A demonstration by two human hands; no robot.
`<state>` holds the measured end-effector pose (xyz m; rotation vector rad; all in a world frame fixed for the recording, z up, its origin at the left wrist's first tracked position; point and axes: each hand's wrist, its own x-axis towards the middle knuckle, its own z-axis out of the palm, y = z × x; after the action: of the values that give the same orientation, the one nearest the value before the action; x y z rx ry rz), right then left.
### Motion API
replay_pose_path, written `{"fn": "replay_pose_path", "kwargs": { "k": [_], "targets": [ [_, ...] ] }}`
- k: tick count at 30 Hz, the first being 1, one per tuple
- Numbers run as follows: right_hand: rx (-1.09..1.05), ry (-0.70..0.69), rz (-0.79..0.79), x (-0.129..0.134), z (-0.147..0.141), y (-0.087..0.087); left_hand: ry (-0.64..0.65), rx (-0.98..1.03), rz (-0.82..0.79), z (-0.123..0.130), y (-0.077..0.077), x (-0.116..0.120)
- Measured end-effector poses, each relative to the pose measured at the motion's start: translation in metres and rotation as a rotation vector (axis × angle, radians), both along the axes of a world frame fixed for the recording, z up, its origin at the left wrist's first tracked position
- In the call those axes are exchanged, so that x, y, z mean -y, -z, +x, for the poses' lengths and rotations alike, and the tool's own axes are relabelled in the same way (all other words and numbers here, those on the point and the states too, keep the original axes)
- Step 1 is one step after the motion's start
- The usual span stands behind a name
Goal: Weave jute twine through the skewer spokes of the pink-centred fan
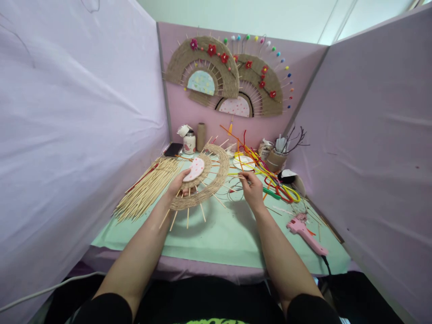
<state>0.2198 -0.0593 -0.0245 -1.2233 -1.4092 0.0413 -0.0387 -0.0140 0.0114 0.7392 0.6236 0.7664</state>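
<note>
The left hand (180, 182), left of the frame's centre, was clamped on a half-round woven fan (221, 177), its thumb on the pink dotted panel (195, 171) and its other fingers mostly hidden behind the piece. The fan was tilted above the pale green cloth (216, 238), its sticks poking past the twine band; the thumb covered part of the panel's edge. The right hand (251, 189), just right of centre, had its fingers curled, thumb and forefinger near each other beside the fan's right-hand sticks; a thin pale line ran to the fingertips, too fine to identify, and I cannot tell whether they were closed on it. Behind that hand, a tangle of coloured stems (288, 193) partly covered a white disc (245, 163), and a green-handled tool (272, 193) stuck out from behind the wrist. A pink glue gun (307, 235) lay at lower right, its black cord dropping out of sight past the table edge. At left lay a heap of pale sticks (148, 189). On the back panel, the left-hand fan (178, 67) hid part of the right-hand one (275, 85). The shirt's green print (212, 321) was cut off at the bottom.
</note>
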Motion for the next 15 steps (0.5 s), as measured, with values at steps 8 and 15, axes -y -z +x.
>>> {"fn": "replay_pose_path", "kwargs": {
  "k": [8, 15],
  "targets": [
    [0.029, 0.029, -0.058, -0.007, 0.016, 0.001, -0.026, 0.137, -0.037, -0.008, 0.002, -0.006],
    [0.309, -0.247, -0.440, -0.005, 0.017, 0.011, 0.012, 0.050, -0.077, -0.004, 0.005, -0.011]
  ]
}}
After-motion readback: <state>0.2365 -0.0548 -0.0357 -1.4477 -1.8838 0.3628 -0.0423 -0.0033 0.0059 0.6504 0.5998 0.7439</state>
